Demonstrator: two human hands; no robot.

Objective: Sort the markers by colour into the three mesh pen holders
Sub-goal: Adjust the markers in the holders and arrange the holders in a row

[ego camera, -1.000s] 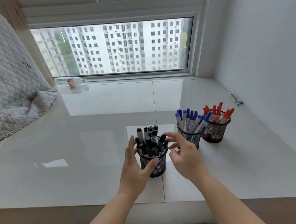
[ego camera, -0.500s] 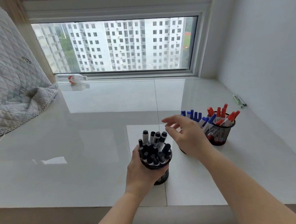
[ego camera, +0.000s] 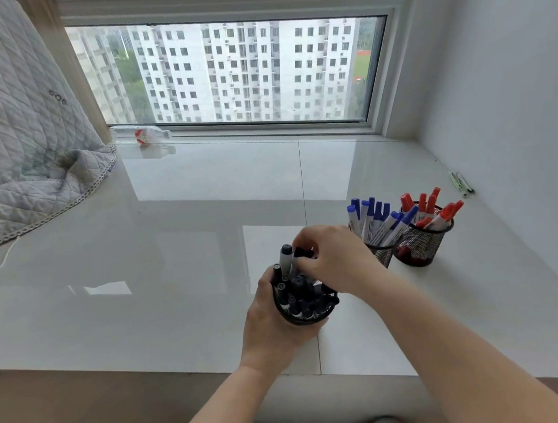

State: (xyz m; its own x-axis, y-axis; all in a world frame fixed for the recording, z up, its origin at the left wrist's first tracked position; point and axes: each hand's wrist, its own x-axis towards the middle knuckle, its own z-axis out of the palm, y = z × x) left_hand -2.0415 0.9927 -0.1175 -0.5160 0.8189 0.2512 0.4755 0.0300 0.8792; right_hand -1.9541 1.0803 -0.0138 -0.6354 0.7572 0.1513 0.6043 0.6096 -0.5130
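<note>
My left hand (ego camera: 269,326) grips a black mesh pen holder (ego camera: 304,317) full of black-capped markers (ego camera: 296,288) and holds it tilted toward me above the sill's front edge. From above, my right hand (ego camera: 334,260) reaches over the holder, its fingers curled around the tops of black markers. To the right stand two more mesh holders on the sill: one with blue-capped markers (ego camera: 373,222), one with red-capped markers (ego camera: 425,211).
The glossy white window sill (ego camera: 170,240) runs back to a window. A quilted grey blanket (ego camera: 11,136) covers the left side, a small bottle (ego camera: 140,136) lies by the window frame, and thin green items (ego camera: 460,183) lie by the right wall.
My left hand closed around the black-marker holder and lifted it toward me. Swinging back from the blue holder, my right hand came down onto the black markers.
</note>
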